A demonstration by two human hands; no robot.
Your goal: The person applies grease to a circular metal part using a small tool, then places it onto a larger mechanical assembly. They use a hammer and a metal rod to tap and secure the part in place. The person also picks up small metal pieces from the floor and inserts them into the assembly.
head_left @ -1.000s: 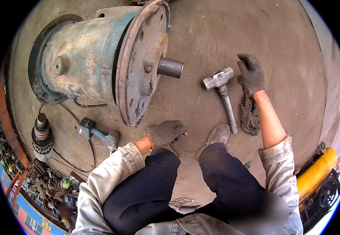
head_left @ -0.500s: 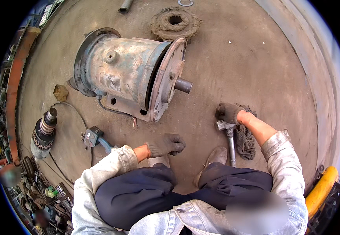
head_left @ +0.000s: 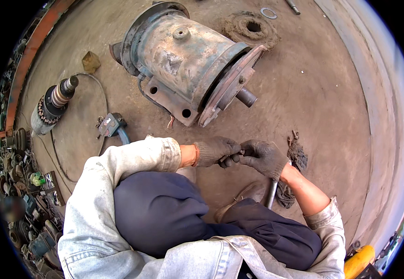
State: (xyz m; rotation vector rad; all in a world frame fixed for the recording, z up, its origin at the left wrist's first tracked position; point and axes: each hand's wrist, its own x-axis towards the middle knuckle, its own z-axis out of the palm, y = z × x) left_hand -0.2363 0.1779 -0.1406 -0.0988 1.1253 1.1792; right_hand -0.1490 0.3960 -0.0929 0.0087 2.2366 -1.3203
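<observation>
My two gloved hands meet in front of my knees, below the large motor [head_left: 183, 60] with its worn teal paint. Bent inward, the fingers of my left hand [head_left: 217, 151] are closed on something too small and dark to make out. My right hand [head_left: 264, 159] pinches a small dark bolt-like piece [head_left: 242, 152] where the fingertips come together; its exact kind is unclear. Under my right wrist shows the steel handle of a hammer [head_left: 271, 194], its head hidden by the hand. Beside it lies a dark crumpled rag [head_left: 298, 156], with small bolts [head_left: 294, 135] at its far end.
To the left lie a rotor [head_left: 55, 104] with copper rings, a blue-grey power tool [head_left: 112, 124] with its cord, and a brownish block [head_left: 91, 62]. A dirty round disc [head_left: 253, 29] and a metal ring [head_left: 268, 13] lie beyond the motor. Piled parts [head_left: 23, 186] line the left edge.
My right hand has left the rag and come inward to meet my left hand, now with a small piece in its fingers. My left hand has moved up and right. The view has shifted.
</observation>
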